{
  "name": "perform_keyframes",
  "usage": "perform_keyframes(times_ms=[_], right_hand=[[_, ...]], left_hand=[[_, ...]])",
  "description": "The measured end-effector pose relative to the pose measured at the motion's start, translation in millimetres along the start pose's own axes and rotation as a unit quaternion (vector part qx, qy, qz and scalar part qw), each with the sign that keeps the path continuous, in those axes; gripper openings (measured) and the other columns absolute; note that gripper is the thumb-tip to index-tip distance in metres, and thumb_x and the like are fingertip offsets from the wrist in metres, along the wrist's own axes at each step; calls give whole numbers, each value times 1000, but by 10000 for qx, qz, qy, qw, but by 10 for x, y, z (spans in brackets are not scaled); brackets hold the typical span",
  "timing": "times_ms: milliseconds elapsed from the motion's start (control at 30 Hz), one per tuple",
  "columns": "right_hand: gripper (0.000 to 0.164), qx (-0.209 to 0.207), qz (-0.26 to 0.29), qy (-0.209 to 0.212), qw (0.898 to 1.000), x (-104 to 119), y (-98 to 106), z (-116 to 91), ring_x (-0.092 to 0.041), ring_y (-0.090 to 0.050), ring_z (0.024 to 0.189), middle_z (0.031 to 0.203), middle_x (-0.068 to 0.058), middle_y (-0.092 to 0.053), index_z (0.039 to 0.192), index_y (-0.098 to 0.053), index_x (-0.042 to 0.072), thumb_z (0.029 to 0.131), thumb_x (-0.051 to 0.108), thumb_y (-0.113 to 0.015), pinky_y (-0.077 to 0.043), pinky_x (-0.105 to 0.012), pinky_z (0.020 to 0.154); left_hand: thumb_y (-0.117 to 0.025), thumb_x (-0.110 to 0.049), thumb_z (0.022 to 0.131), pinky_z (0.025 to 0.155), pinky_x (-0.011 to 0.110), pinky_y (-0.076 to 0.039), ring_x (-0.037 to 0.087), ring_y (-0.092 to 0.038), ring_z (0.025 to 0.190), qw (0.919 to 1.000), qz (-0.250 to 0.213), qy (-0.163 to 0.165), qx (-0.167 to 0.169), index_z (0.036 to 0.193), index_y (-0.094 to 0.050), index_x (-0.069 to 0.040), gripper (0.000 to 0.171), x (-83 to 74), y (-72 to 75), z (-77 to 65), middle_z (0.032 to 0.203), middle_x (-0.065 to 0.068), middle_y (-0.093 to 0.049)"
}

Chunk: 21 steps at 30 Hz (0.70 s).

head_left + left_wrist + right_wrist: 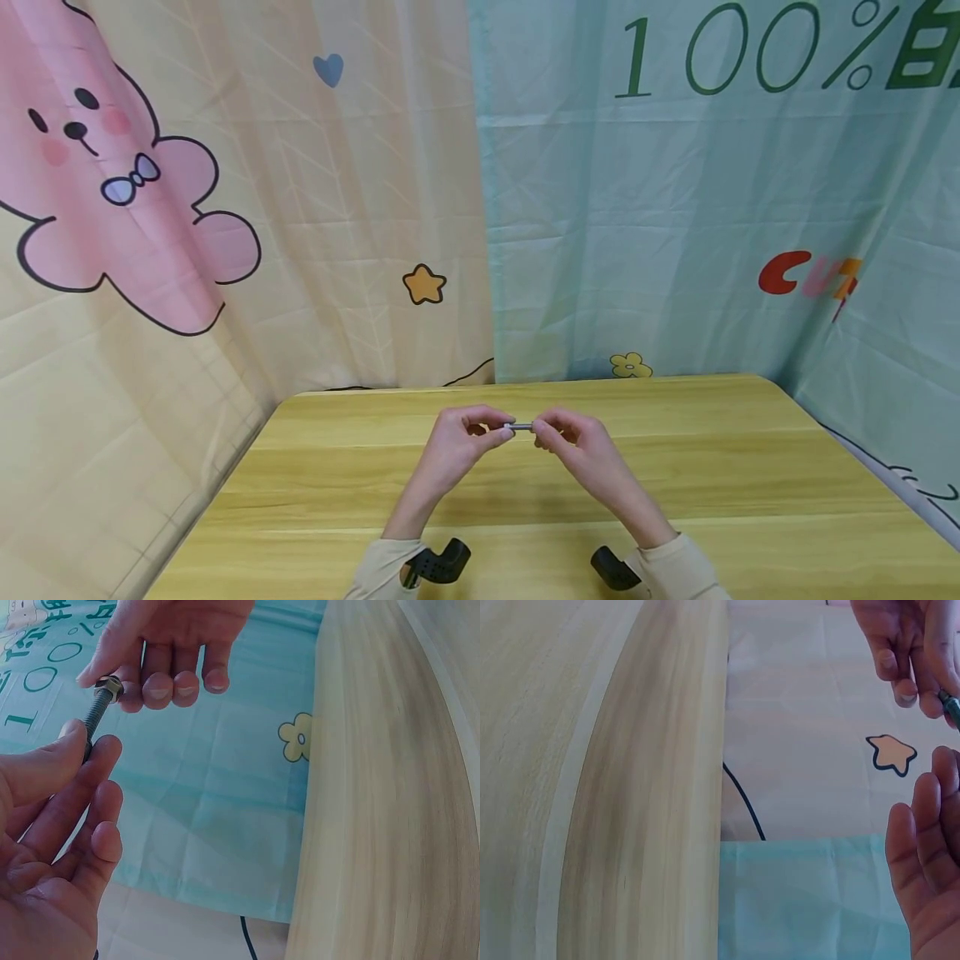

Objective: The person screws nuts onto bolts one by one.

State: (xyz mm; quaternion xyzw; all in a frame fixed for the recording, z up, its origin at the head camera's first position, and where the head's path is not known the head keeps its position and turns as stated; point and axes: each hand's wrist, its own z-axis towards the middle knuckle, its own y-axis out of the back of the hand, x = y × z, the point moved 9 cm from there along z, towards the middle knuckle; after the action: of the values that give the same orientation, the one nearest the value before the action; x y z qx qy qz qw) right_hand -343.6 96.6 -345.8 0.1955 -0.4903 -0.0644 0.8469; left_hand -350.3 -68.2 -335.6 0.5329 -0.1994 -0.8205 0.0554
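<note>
- Threaded bolt [95, 718], metal, one: spanned the gap between the two sets of fingertips, held up off the tabletop; its ends were partly hidden under the fingers.
- Hex nut [110, 688], apparently one: sat around the bolt, just beside the right thumb and fingertips; a bolt head could not be ruled out.
- Left hand [457, 442]: thumb and forefinger pinched the bolt's near end; the remaining fingers were loosely bent, off the metal.
- Right hand [581, 442]: thumb and forefinger pinched the hexagonal end; the other fingers hung beside it.
- Tabletop [337, 492], wood-grained: lay below all fingers.
- Curtain [637, 208], pale blue, printed: hung beyond the fingertips.
- Done, by judgement: if the hexagonal piece was a nut, it was already on the bolt, and both ends of the assembly were secured by fingers.
- Left, by judgement: a stretch of thread stood uncovered between the fingertips, and the bolt was not yet released. Whether the nut was being run on or off could not be told, so no firmer stage was assigned.
</note>
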Motion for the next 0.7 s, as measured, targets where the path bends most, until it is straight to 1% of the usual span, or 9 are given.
perform_keyframes(times_ms=[100,200,267,333,367,433,500,633,700], right_hand=[[25,-18,117,-246,9996,-35,-11,-6,-22,-60,78,80,-3,-63,91,-69,16,100,36,-58,-51,-35,72],[22,29,70,-273,9996,-32,-24,-3,-22,-60,84,89,-1,-65,101,-70,18,100,37,-57,-50,-34,74],[21,52,-31,-136,9999,-10,-25,4,-20,-59,89,97,2,-66,112,-68,21,99,35,-61,-51,-34,76],[27,85,-79,97,9999,23,-25,8,-18,-59,93,106,3,-65,122,-64,23,96,31,-65,-51,-34,79],[30,96,-103,213,9997,35,-24,10,-17,-60,94,107,4,-65,124,-62,23,95,28,-67,-51,-33,79],[32,119,-25,406,9991,56,-25,12,-17,-60,92,107,2,-65,124,-62,21,94,24,-70,-52,-33,78],[29,150,60,510,9986,65,-33,12,-17,-62,91,104,1,-65,121,-62,19,93,20,-70,-52,-33,77],[22,119,109,531,9985,65,-38,11,-16,-63,90,100,0,-67,114,-65,14,93,19,-70,-53,-34,76],[20,74,99,495,9987,65,-33,7,-16,-64,89,99,0,-67,112,-66,13,93,20,-69,-54,-33,75]], left_hand=[[-74,-12,89,67,31,-47,20,-60,81,10000,-11,-28,-7,99,-77,-12,11,11,8,-6,90,-2,-71],[-75,-16,88,67,31,-47,19,-60,80,10000,-6,-28,-47,98,-78,-15,10,21,33,-12,90,-3,-71],[-75,-19,88,66,32,-47,20,-60,80,10000,-1,-54,-77,98,-78,-15,10,20,50,-12,90,-3,-71],[-76,-20,88,66,32,-47,20,-60,79,9999,6,-59,-84,98,-78,-16,11,23,59,-11,89,-3,-71],[-76,-21,88,66,32,-47,20,-60,79,9999,7,-67,-85,98,-78,-16,11,25,62,-10,89,-3,-71],[-75,-20,88,65,31,-47,20,-60,79,9999,-1,-81,-77,98,-78,-15,11,27,64,-7,90,-3,-71],[-75,-19,88,65,31,-47,20,-61,79,9999,-8,-89,-85,98,-78,-15,11,28,67,-2,90,-3,-72],[-75,-18,88,65,30,-48,20,-62,79,9999,-30,-110,-98,98,-78,-14,11,17,68,8,90,-3,-73],[-76,-18,88,66,30,-47,21,-62,80,9999,-41,-76,-92,98,-78,-14,11,9,64,7,91,-3,-73]])
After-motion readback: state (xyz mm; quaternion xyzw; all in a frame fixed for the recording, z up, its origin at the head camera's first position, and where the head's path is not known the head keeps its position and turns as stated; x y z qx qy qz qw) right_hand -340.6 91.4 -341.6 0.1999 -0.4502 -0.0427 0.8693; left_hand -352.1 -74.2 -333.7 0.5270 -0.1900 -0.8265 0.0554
